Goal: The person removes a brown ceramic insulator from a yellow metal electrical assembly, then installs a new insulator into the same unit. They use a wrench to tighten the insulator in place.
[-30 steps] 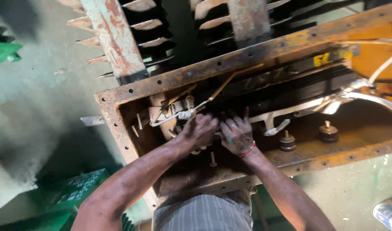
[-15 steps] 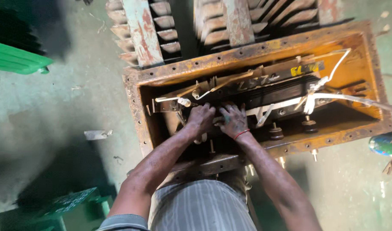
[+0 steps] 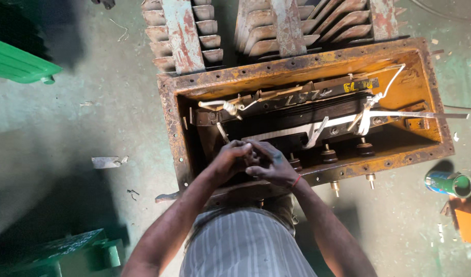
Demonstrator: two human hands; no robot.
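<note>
Head view looks down into a rusty orange transformer tank (image 3: 169,128). Left hand (image 3: 230,160) and right hand (image 3: 270,165) meet at its near edge, toward the left corner — fingers curled together over something too small to tell. Dark bushings (image 3: 328,154) stand just beside the right hand; a green can (image 3: 448,183) lies on the floor.

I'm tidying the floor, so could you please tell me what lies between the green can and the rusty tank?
In the head view, only bare green-stained concrete floor separates the green can from the rusty tank.
</note>
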